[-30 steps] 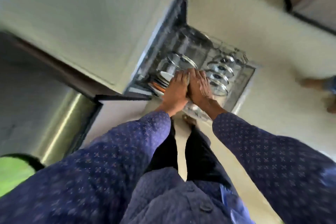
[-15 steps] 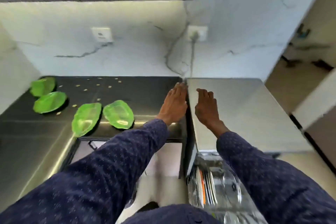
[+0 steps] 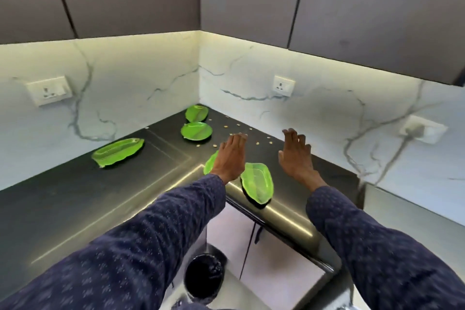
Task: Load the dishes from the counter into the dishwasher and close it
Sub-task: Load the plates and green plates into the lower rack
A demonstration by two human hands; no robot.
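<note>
Dishes: five green leaf-shaped plates lie on the dark L-shaped counter (image 3: 75, 199). One long plate (image 3: 118, 151) lies on the left run, well apart from the rest. Two plates sit near the inner corner, the far plate (image 3: 196, 113) close to the wall and the round plate (image 3: 196, 131) just in front of it. Two more lie near the counter's front edge: the near plate (image 3: 257, 182) in full view, and a partly hidden plate (image 3: 209, 164) beside it, mostly covered by the left hand. Small pale crumbs (image 3: 257, 143) are scattered on the counter between the corner plates and the hands.

The left hand (image 3: 229, 158) is stretched forward above the partly hidden plate, fingers straight and together, gripping nothing. The right hand (image 3: 295, 156) is held over bare counter to the right of the near plate, fingers extended and slightly spread, gripping nothing. Both arms wear dark blue patterned sleeves (image 3: 151, 239).

Three wall sockets (image 3: 283, 86) are set in the marble-patterned backsplash. A black bin (image 3: 205, 274) stands on the floor below the counter.
</note>
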